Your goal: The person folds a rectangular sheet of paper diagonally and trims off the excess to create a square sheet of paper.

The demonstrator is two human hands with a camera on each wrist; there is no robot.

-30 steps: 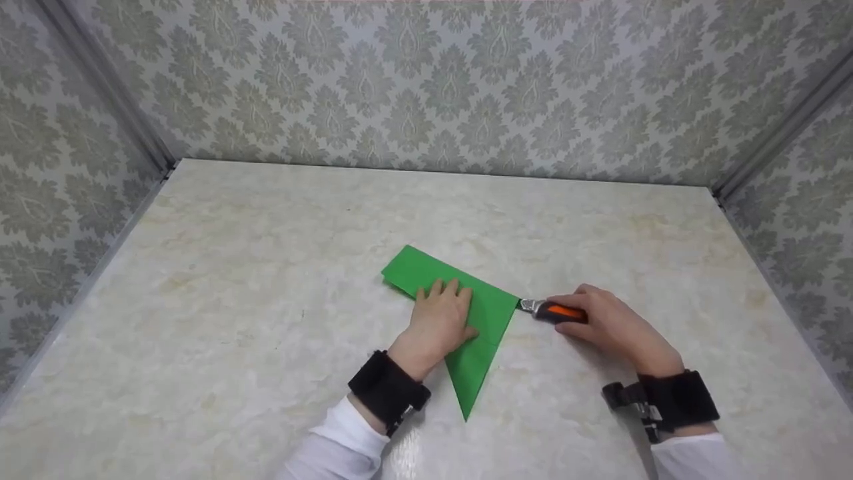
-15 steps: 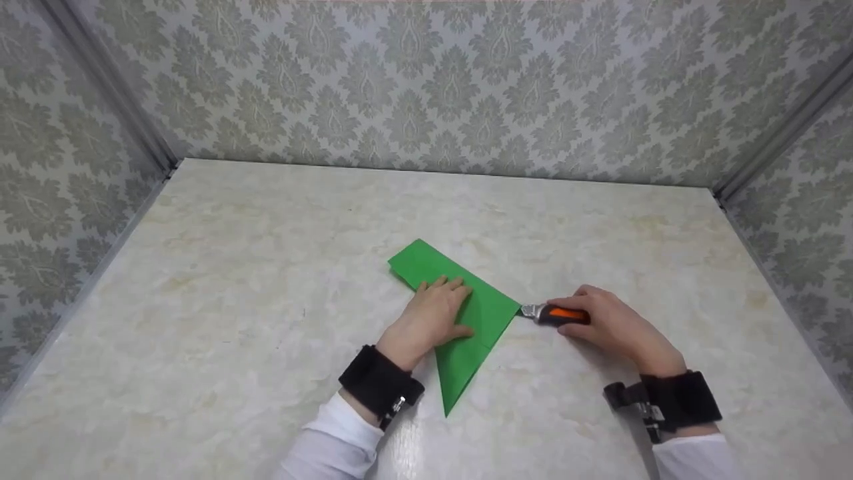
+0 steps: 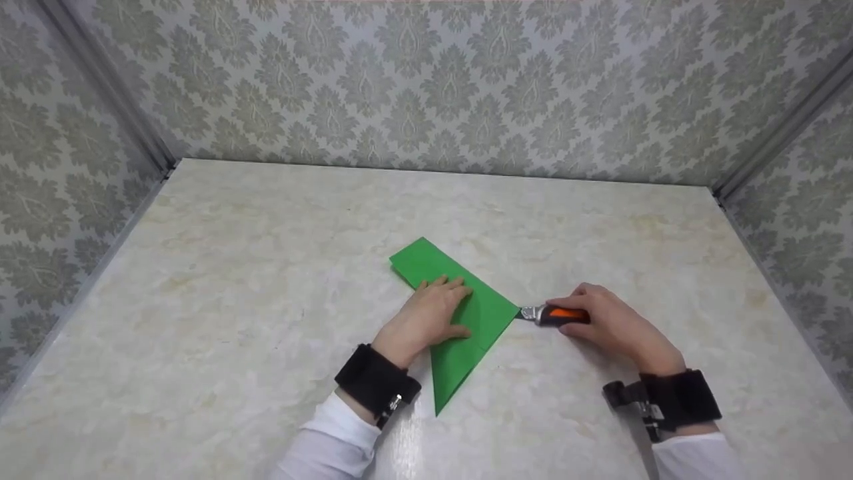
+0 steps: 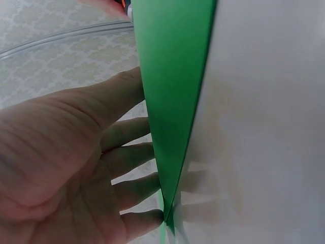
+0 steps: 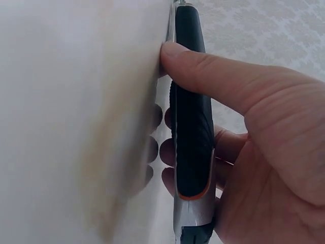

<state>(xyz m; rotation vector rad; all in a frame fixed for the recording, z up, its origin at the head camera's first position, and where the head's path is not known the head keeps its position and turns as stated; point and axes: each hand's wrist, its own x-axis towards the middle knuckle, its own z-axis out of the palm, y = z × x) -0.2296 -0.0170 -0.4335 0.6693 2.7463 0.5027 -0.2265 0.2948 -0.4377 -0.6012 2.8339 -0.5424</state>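
A folded sheet of green paper (image 3: 490,307) lies aslant on the table, with a long point toward the person. My left hand (image 3: 426,320) rests flat on it, fingers stretched out over its middle. In the left wrist view, the thumb and fingertips touch the paper (image 4: 172,91), and a gap shows between its layers near the far end. My right hand (image 3: 613,327) grips the black-and-orange handle of a utility knife (image 3: 563,315) from both sides. The knife's tip meets the paper's right corner, partly hidden by the fold. In the right wrist view, thumb and fingers hold the knife (image 5: 193,132).
The pale marbled tabletop (image 3: 266,233) reaches back to a patterned wall (image 3: 426,87). Side walls with metal posts (image 3: 110,87) stand left and right. Each wrist wears a black strap (image 3: 683,400) carrying a small device.
The green paper has turned clockwise under the left hand: its near point swung left, its far end right. The left hand shifted slightly left with it. The right hand and knife barely moved.
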